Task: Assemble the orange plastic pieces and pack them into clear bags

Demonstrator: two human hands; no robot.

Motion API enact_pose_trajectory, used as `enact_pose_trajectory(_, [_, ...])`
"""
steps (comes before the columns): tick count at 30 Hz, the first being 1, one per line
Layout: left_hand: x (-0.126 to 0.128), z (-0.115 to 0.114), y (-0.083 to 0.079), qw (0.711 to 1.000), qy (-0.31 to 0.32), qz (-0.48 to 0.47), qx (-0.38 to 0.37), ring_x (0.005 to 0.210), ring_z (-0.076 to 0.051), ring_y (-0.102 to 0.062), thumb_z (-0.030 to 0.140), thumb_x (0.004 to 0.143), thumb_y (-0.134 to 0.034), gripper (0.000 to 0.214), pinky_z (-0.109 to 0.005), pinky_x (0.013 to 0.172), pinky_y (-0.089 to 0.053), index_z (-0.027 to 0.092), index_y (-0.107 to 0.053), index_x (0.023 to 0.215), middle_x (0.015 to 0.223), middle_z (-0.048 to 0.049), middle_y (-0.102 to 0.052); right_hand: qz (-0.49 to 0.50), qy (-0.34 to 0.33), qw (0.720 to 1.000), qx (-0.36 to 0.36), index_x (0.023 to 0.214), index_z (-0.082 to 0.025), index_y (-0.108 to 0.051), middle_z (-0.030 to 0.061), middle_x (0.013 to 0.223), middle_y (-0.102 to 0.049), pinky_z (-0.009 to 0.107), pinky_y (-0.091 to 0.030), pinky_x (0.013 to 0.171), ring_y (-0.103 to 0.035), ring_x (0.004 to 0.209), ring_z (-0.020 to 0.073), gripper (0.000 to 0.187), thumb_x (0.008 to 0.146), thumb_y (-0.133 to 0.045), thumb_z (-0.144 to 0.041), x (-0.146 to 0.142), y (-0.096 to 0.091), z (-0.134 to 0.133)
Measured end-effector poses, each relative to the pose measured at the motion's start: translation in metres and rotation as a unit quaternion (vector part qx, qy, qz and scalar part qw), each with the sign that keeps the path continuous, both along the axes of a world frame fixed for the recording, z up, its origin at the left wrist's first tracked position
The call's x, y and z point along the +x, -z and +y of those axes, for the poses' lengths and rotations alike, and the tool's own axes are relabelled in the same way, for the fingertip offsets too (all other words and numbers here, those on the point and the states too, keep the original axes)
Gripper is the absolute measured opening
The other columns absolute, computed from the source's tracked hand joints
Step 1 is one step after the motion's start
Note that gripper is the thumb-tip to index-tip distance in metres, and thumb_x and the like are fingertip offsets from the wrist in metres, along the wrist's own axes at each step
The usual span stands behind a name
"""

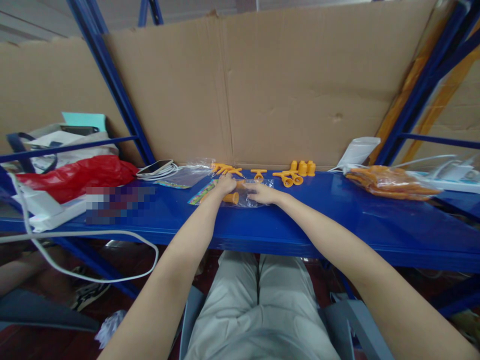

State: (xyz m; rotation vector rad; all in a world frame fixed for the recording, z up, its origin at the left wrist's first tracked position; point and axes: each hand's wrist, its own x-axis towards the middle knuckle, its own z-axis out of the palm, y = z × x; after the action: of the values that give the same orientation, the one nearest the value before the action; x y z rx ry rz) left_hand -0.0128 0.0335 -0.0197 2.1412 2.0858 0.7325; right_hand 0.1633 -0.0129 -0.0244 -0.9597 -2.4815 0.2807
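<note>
A clear plastic bag (258, 201) with a colourful printed card (200, 194) lies flat on the blue shelf in front of me. Inside or under the film is a yellow bell-shaped plastic piece (230, 198); which of the two I cannot tell. My left hand (226, 184) is closed on the bag near the card, its fingertips partly hidden. From the right, my right hand (261, 193) rests on the bag with fingers stretched and apart. Just behind lie yellow T-handled pieces with small chains (227, 169) and a single T-handled yellow piece (258, 174).
Several yellow cups (302, 168) stand behind more T-handled bells (288, 179). Right lies a bag of orange items (390, 183). Left are another clear bag (183, 176), a phone with white cable (159, 169) and a red bag (82, 172). Cardboard (262, 85) walls the back.
</note>
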Motion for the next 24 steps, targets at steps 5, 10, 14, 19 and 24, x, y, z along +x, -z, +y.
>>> enact_pose_trajectory(5, [0.010, -0.012, -0.010, 0.997, -0.017, 0.034, -0.074, 0.147, -0.029, -0.034, 0.038, 0.098, -0.029, 0.053, -0.051, 0.122, -0.022, 0.021, -0.054, 0.141, 0.154, -0.0083, -0.046, -0.040, 0.186, 0.980, 0.055, 0.092, -0.012, -0.078, 0.0119, 0.099, -0.077, 0.030, -0.049, 0.092, -0.070, 0.099, 0.0219, 0.036, 0.083, -0.043, -0.005, 0.020, -0.031, -0.013])
enact_pose_trajectory(10, [0.011, -0.021, -0.017, 0.990, 0.012, 0.068, -0.121, 0.153, -0.028, -0.018, 0.044, 0.098, -0.021, 0.062, -0.050, 0.124, -0.015, 0.020, -0.042, 0.151, 0.162, -0.0064, -0.031, -0.048, 0.379, 0.920, 0.089, 0.104, -0.020, -0.078, 0.0105, 0.116, -0.073, 0.045, -0.046, 0.100, -0.063, 0.116, 0.0284, 0.040, 0.086, -0.045, -0.005, 0.065, -0.044, -0.011])
enact_pose_trajectory(14, [0.011, -0.028, -0.023, 0.987, 0.009, 0.080, -0.138, 0.153, -0.028, -0.016, 0.045, 0.098, -0.018, 0.064, -0.047, 0.124, -0.015, 0.020, -0.036, 0.155, 0.164, -0.0062, -0.024, -0.130, 0.362, 0.923, 0.018, 0.129, -0.028, -0.069, 0.0089, 0.146, -0.055, 0.061, -0.041, 0.104, -0.049, 0.132, 0.0368, 0.055, 0.083, -0.050, -0.004, 0.091, -0.032, -0.005])
enact_pose_trajectory(19, [0.004, -0.031, -0.027, 0.987, 0.018, 0.081, -0.135, 0.152, -0.027, -0.020, 0.044, 0.099, -0.017, 0.061, -0.047, 0.124, -0.018, 0.026, -0.038, 0.154, 0.164, -0.0027, -0.027, -0.180, 0.322, 0.929, 0.003, 0.129, -0.030, -0.067, 0.0076, 0.149, -0.051, 0.065, -0.035, 0.108, -0.042, 0.139, 0.0348, 0.061, 0.081, -0.046, 0.001, 0.089, -0.026, -0.004])
enact_pose_trajectory(24, [-0.004, -0.027, -0.024, 0.990, 0.024, 0.060, -0.122, 0.151, -0.030, -0.022, 0.041, 0.100, -0.021, 0.058, -0.051, 0.123, -0.019, 0.026, -0.044, 0.151, 0.161, -0.0040, -0.034, -0.158, 0.287, 0.944, 0.033, 0.120, -0.022, -0.067, 0.0110, 0.123, -0.069, 0.054, -0.044, 0.103, -0.060, 0.120, 0.0299, 0.038, 0.086, -0.054, -0.012, 0.075, -0.032, -0.008])
